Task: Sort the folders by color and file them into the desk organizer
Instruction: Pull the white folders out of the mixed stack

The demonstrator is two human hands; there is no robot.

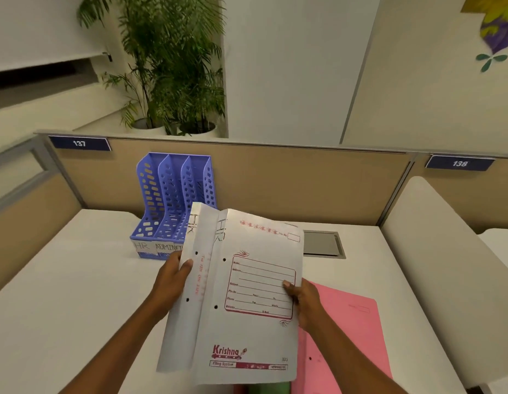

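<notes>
Here, hands (pixel 235 288) holding white "HR" folders (pixel 247 294), "Krishna" print

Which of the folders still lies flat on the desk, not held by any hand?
The pink folder, at the right. It lies flat on the desk, while the two white folders marked HR are held up by the left hand and right hand.

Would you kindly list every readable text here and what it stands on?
"137": left plate.
"138": right plate.
"HR", "ADMIN": organizer labels; further text hidden.
"HR": both white folders.
"Krishna", "Filing System": front white folder.
Its form lines: too small.
Pink folder: faint, unreadable.
</notes>
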